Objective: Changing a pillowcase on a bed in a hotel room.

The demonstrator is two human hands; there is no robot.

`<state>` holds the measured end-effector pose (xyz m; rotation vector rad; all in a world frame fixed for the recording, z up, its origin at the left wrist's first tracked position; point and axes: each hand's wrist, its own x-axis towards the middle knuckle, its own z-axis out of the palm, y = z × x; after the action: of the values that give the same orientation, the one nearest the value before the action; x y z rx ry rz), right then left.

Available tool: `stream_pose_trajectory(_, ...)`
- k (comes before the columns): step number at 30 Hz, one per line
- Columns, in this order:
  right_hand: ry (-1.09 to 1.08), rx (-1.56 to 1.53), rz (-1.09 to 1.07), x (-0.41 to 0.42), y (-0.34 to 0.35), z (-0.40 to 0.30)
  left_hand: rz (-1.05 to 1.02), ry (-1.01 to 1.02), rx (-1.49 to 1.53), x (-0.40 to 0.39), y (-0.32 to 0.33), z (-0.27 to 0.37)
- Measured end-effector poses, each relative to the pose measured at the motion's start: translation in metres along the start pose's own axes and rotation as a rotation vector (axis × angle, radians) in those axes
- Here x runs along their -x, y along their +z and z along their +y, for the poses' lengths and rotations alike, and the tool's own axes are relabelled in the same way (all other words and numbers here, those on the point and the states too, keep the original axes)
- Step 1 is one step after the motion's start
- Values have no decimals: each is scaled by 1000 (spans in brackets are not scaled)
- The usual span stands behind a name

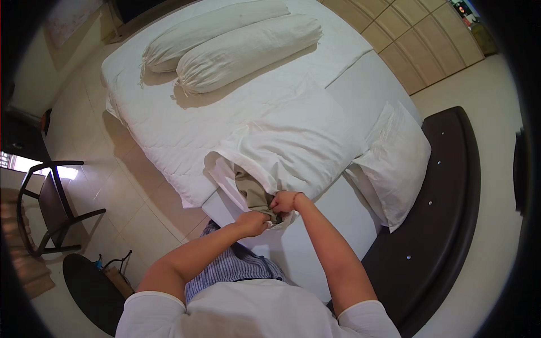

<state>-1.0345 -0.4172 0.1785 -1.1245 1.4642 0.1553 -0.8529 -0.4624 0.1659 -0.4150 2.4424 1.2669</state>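
A white pillowcase (pixel 296 148) lies on the bed with a pillow filling it, its mouth turned towards me. Olive-beige fabric (pixel 255 192) shows inside that mouth. My left hand (pixel 252 223) is closed at the near corner of the opening, its fingertips hidden in the cloth. Just to the right, my right hand (pixel 287 201), with a thin red band at the wrist, pinches the case's rim beside the olive-beige fabric. Which layers each hand grips is partly hidden. A second white pillow (pixel 395 164) leans by the headboard, right of the filled case.
Two white bolsters (pixel 249 53) with tied ends lie across the far side of the mattress (pixel 169 135). The dark padded headboard (pixel 439 194) curves along the right. On the tiled floor at left stand a dark chair (pixel 59 203) and a round black top (pixel 91 291). Panelled cabinets (pixel 418 38) stand beyond.
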Motion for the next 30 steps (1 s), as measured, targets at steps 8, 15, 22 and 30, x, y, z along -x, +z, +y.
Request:
stream_pose_trajectory(8, -165, 252, 318, -41, 52, 52, -105, 47, -82, -9, -31, 32)
stream_pose_trajectory(15, 353, -103, 1003, 68, 41, -11, 222, -31, -164, -39, -25, 14)
stream_pose_trajectory(22, 207, -156, 878, 21, 89, 51, -13, -129, -274, -35, -29, 36)
stream_pose_trajectory(30, 227, -151, 948, 44, 77, 54, 184, -182, -334, -31, -20, 22)
